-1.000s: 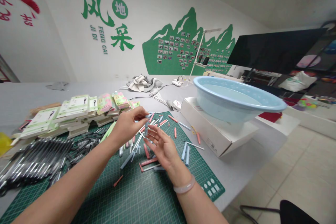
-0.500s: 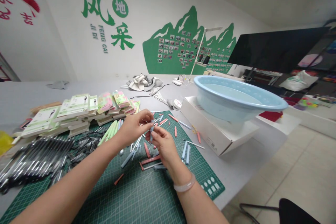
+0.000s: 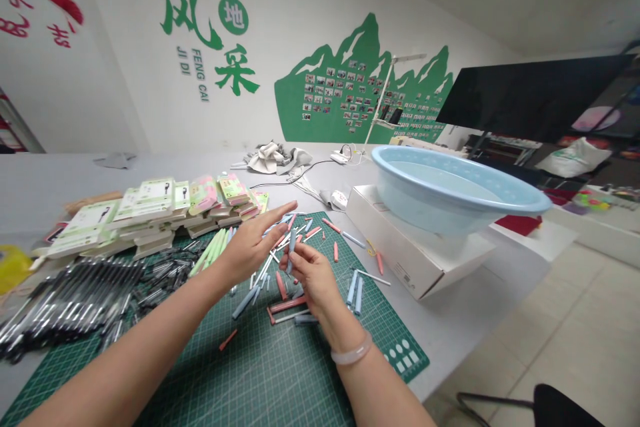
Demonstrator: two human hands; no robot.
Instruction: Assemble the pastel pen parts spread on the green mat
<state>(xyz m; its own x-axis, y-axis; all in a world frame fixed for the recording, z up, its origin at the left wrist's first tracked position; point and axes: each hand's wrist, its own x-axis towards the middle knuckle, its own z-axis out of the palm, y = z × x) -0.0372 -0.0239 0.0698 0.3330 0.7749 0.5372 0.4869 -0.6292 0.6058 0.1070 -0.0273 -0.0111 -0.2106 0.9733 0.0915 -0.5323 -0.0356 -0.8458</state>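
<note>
Over the green cutting mat [image 3: 240, 373], my right hand [image 3: 316, 275] pinches a light-blue pen barrel [image 3: 292, 250], held nearly upright. My left hand [image 3: 253, 240] is just left of it, fingers stretched out, holding nothing. Beneath and around both hands lie loose pen parts: pink barrels [image 3: 287, 305], blue barrels [image 3: 244, 303] and thin white refills. A few blue barrels [image 3: 359, 295] sit apart on the right of the mat. Light-green barrels [image 3: 207, 252] lie behind my left wrist.
Many black-and-clear pens [image 3: 75, 300] are piled at the left, with stacked small boxes [image 3: 155, 200] behind. A blue basin [image 3: 450, 200] stands on a white box [image 3: 400, 247] at the right. Crumpled gloves [image 3: 273, 159] and a cable lie farther back.
My left hand has let go of the blue barrel; its fingers have straightened and moved slightly away. The right hand keeps the barrel in nearly the same spot.
</note>
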